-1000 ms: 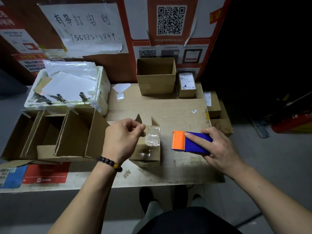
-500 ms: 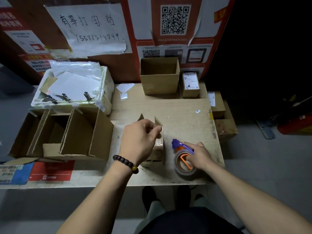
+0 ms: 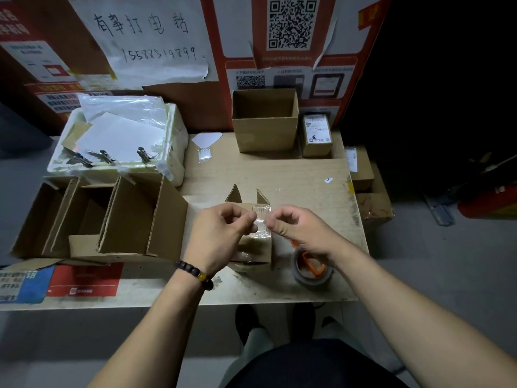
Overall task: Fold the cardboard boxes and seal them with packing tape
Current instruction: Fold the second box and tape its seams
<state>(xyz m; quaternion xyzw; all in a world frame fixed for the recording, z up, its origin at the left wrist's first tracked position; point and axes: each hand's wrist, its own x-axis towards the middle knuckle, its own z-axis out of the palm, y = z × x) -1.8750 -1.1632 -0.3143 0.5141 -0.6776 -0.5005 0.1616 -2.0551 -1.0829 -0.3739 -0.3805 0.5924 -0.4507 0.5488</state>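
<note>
A small cardboard box (image 3: 256,249) stands near the table's front edge, two flaps sticking up behind it and clear tape (image 3: 261,219) across its top. My left hand (image 3: 221,236) pinches the box's top at the left side of the tape. My right hand (image 3: 296,231) pinches the tape's right end at the box's corner. The tape dispenser (image 3: 312,271), a roll with an orange frame, lies on the table (image 3: 293,177) under my right wrist, partly hidden.
Several open cardboard boxes (image 3: 112,219) stand at the left. A white foam box (image 3: 173,163) with papers and clips sits behind them. An open carton (image 3: 264,121) and a labelled parcel (image 3: 317,135) stand at the back. More parcels (image 3: 372,205) lie off the right edge.
My right hand put the tape dispenser down on the table at the right of the box, let go of it, and moved up to the tape on the box. My left hand stayed on the box.
</note>
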